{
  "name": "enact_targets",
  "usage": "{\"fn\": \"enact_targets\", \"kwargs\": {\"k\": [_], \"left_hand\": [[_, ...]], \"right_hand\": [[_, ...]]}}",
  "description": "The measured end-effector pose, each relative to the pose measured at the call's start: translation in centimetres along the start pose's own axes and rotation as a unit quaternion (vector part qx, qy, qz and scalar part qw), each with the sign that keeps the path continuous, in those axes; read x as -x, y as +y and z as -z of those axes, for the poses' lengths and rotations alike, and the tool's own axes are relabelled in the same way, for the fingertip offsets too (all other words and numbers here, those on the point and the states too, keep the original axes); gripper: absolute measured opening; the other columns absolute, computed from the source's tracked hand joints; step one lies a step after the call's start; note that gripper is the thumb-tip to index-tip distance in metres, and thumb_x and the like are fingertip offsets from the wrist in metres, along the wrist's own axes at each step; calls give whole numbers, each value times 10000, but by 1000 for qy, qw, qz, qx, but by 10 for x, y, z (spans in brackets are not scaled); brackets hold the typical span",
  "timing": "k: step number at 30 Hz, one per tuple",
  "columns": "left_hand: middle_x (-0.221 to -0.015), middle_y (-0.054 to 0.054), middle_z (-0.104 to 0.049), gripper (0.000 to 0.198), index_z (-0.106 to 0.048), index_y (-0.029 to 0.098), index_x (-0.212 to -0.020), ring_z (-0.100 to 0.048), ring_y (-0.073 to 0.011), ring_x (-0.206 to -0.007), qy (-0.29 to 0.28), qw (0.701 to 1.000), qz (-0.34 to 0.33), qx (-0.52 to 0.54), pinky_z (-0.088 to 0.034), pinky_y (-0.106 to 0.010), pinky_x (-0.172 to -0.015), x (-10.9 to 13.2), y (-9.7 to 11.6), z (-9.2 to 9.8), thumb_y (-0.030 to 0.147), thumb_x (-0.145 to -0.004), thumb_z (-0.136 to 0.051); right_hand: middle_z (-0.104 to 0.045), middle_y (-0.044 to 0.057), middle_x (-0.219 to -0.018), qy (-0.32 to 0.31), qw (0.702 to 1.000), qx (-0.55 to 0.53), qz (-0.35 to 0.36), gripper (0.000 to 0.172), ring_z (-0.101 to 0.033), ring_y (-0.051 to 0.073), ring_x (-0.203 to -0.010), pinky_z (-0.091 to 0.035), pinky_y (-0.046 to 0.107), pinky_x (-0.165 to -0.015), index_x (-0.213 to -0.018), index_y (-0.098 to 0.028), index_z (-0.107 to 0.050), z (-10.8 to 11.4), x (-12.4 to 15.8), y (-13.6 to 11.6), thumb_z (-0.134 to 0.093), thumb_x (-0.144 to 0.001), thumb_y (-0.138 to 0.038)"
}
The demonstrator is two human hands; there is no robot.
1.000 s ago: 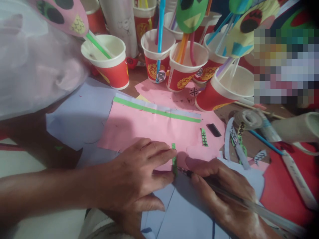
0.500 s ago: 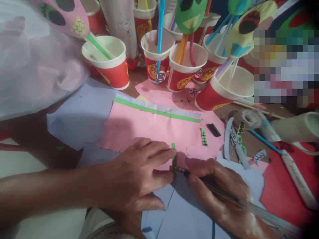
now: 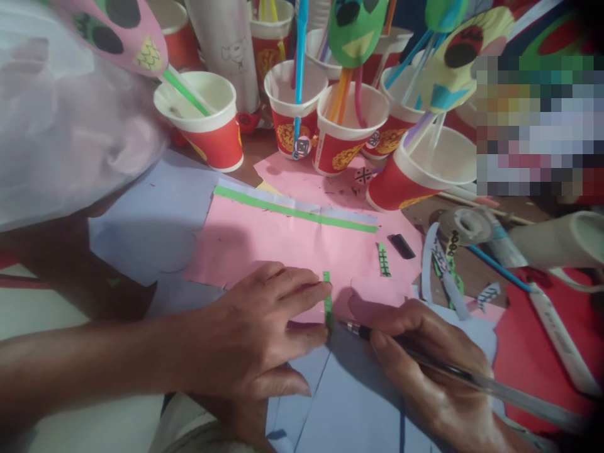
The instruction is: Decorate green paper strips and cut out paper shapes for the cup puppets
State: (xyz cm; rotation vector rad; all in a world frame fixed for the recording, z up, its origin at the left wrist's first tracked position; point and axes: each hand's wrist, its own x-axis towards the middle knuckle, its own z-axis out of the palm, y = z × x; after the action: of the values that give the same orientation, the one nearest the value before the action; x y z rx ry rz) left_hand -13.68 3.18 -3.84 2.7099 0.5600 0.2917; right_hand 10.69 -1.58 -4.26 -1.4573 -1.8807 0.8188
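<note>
My left hand (image 3: 268,327) lies flat with its fingers spread, its fingertips resting against a narrow green paper strip (image 3: 327,301). Small dark marks show on the strip. In my right hand (image 3: 425,371) is a clear-barrelled pen (image 3: 465,376), gripped between thumb and fingers. Its tip is just to the right of the strip, apart from it. Under the strip are pink paper (image 3: 278,242) and blue paper (image 3: 358,390). A long green strip (image 3: 292,212) runs along the pink paper's far edge, and a short patterned green piece (image 3: 384,260) lies farther right.
Several red-and-white paper cups (image 3: 352,132) holding straws and paper faces stand at the back. A plastic bag (image 3: 70,126) fills the left. To the right are a tape roll (image 3: 467,225), a white marker (image 3: 561,333), a black cap (image 3: 401,246) and red paper (image 3: 523,365).
My right hand has drawn the pen a little to the right, lifting its tip off the green strip. My left hand stays in place on it.
</note>
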Motion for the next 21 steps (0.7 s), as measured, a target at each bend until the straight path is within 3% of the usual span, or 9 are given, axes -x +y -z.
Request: {"fn": "enact_targets", "kwargs": {"k": [8,21], "left_hand": [[-1380,-156,-521,419,-650,192,-1124,-432,-343,-1263,2,1000,3,2,-318,-472,-993,2,2,-1,530,-889,-574],[-1396,-153,-515,424,-650,200,-1128,-410,-332,-1287,-5,1000,6,4,-306,-470,-1009,2,2,0,541,-890,-569]], "right_hand": [[-546,-99,-517,-30,999,4,40,149,-508,106,-385,-392,227,-397,-783,-288,-501,-4,3,1,-587,-843,-184],[-578,-77,-542,-14,999,1,36,128,-576,125,-441,-427,228,-408,-787,-281,-521,-8,3,0,-614,-840,-210]]}}
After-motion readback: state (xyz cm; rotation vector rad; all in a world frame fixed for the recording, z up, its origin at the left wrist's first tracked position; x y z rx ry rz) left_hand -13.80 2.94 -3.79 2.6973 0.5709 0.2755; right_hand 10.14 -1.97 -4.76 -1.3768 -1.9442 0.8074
